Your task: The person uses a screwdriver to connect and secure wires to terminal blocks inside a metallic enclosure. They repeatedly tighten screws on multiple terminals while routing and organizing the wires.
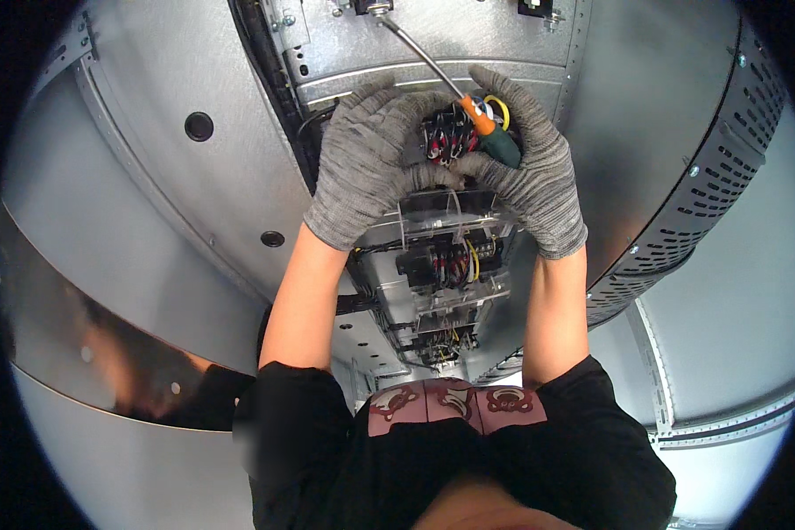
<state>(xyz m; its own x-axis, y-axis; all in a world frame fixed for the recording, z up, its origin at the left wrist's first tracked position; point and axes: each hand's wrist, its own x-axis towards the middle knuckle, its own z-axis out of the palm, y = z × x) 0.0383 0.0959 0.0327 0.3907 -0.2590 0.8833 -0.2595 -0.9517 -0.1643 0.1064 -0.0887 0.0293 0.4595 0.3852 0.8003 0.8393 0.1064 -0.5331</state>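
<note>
In the head view, the right hand's (539, 172) grip held the screwdriver (480, 115) beside wires (446, 134) near the metal panel's (468, 40) lower edge; the left hand's (362, 159) hold was unclear. Wiring work seemed underway, next calling for steady fingers.

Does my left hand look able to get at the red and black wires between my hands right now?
Likely yes: your left hand is beside the wires, with the screwdriver handle over by your right hand, so nothing visible seems to block that side.
</note>
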